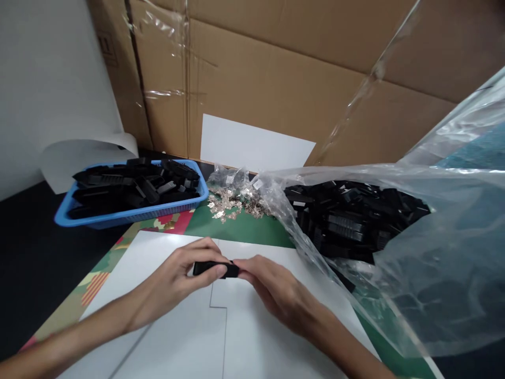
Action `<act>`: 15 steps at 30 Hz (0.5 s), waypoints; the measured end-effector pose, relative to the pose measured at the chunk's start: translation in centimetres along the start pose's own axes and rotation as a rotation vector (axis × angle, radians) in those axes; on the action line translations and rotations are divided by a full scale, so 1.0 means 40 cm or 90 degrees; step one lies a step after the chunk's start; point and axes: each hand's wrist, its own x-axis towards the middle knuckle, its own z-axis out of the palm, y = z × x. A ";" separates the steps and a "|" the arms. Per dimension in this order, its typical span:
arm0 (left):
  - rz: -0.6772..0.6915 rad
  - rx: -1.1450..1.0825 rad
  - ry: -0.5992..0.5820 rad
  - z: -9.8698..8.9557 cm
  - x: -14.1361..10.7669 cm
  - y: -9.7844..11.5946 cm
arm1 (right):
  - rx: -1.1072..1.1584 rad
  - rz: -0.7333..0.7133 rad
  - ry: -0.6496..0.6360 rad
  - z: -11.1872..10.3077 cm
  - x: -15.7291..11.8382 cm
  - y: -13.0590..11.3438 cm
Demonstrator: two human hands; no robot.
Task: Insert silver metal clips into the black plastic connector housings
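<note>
A small black plastic part is held level above the white sheet. My left hand grips its left side, with the thumb across the front and the fingers behind. At the part's right end, the fingertips of my right hand are pressed together against it. Whether a smaller piece sits between those right fingertips is hidden. Beyond my hands lies a pile of small shiny metal pieces, partly in clear plastic.
A blue basket full of black parts stands at the back left. On the right, a large clear plastic bag lies open with many black parts inside. Cardboard rises behind, with a white paper against it.
</note>
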 end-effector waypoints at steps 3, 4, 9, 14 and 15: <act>-0.039 -0.031 0.051 -0.021 0.020 -0.028 | -0.017 0.081 -0.028 -0.016 0.051 0.060; -0.054 -0.058 0.075 -0.026 0.026 -0.036 | -0.061 0.101 -0.024 -0.014 0.068 0.080; -0.130 -0.231 0.183 -0.047 0.041 -0.042 | -0.295 0.133 -0.027 0.044 0.137 0.152; -0.198 -0.446 0.199 -0.045 0.029 -0.024 | -0.291 0.101 -0.020 0.092 0.147 0.151; -0.198 -0.473 0.197 -0.042 0.027 -0.023 | -0.284 0.096 -0.010 0.094 0.144 0.148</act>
